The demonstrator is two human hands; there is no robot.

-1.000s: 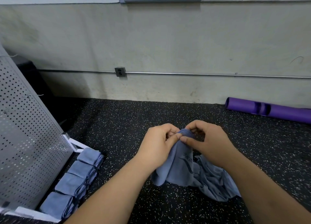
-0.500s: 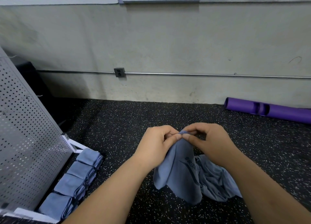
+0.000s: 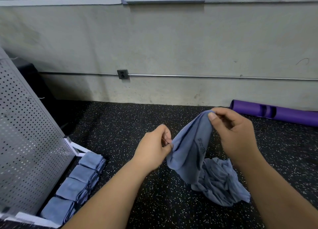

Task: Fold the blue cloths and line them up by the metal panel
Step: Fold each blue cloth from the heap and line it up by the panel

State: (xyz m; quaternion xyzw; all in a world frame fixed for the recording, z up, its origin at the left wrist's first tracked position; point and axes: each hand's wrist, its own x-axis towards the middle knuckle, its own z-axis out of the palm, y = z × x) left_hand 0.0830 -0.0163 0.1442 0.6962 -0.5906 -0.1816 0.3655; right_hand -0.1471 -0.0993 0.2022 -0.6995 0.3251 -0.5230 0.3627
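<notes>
Blue cloth (image 3: 191,148) hung between two bare hands above the speckled black floor (image 3: 120,125), toward five o'clock in the view. The right hand (image 3: 235,132) pinched the cloth's top corner between thumb and forefinger and was the higher of the two. The left hand (image 3: 153,151), lower and toward eight o'clock of the right, pinched the cloth's side edge with curled fingers, so each grip was closed on the same piece. Dark lettering ran down the hanging fabric. Its lower end drooped over a crumpled blue heap (image 3: 222,182) lying on the floor at five o'clock of the hands; whether the two touched could not be told. Four folded cloths (image 3: 80,182) lay in a row, edge to edge, along the foot of the perforated metal panel (image 3: 25,134) at eight o'clock. A purple tube (image 3: 284,113) lay at the base of the wall (image 3: 172,39) at two o'clock, and a grey outlet (image 3: 122,74) sat on a thin conduit (image 3: 206,76) near eleven.
</notes>
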